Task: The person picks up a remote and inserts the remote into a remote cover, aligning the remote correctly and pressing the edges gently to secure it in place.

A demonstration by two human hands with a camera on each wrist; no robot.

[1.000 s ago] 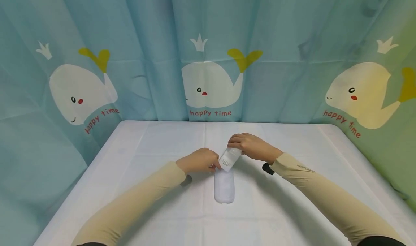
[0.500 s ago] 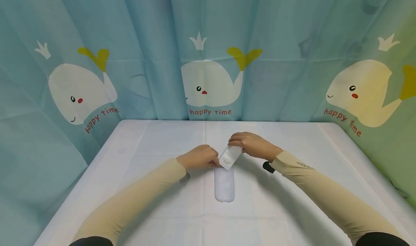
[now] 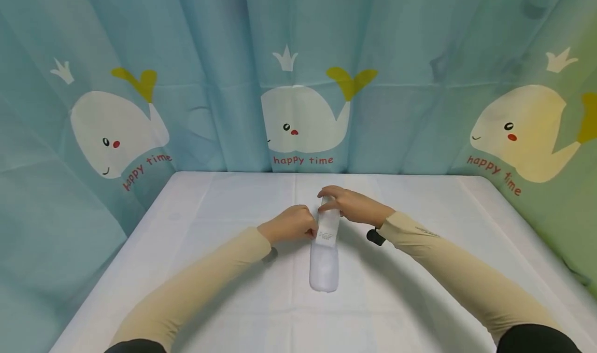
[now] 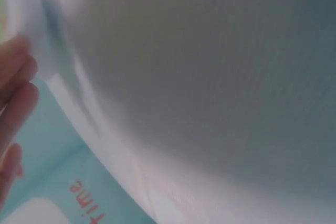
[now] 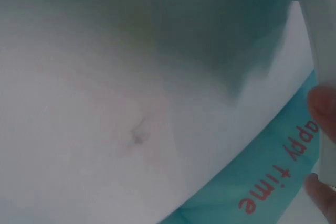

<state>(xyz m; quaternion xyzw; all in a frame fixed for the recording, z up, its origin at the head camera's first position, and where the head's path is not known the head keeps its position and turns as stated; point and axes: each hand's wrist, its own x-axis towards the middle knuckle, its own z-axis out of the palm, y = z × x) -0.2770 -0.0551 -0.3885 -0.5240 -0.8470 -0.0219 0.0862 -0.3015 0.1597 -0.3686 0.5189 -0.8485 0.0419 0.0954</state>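
A flat white rectangular block (image 3: 327,234) with fine grey print, perhaps a power bank, stands in line with a pale lavender pouch (image 3: 324,270) with a rounded near end. My right hand (image 3: 356,205) grips the block's far end, thumb and fingers on opposite sides. In the right wrist view its fingertips (image 5: 323,103) hold the block's pale edge (image 5: 321,40). My left hand (image 3: 291,223) pinches the pouch's upper left edge, its fingers (image 4: 21,98) against pale material in the left wrist view. The block's lower end meets the pouch's mouth; how far inside it sits is hidden.
The white-covered table (image 3: 233,296) spreads around both hands. Behind it hangs a blue curtain (image 3: 219,125) printed with whales. A dark wrist-worn piece (image 3: 375,237) shows under the right cuff.
The block has turned from a slant to nearly straight in line with the pouch. My right hand has moved a little left. My left hand stays by the pouch's mouth.
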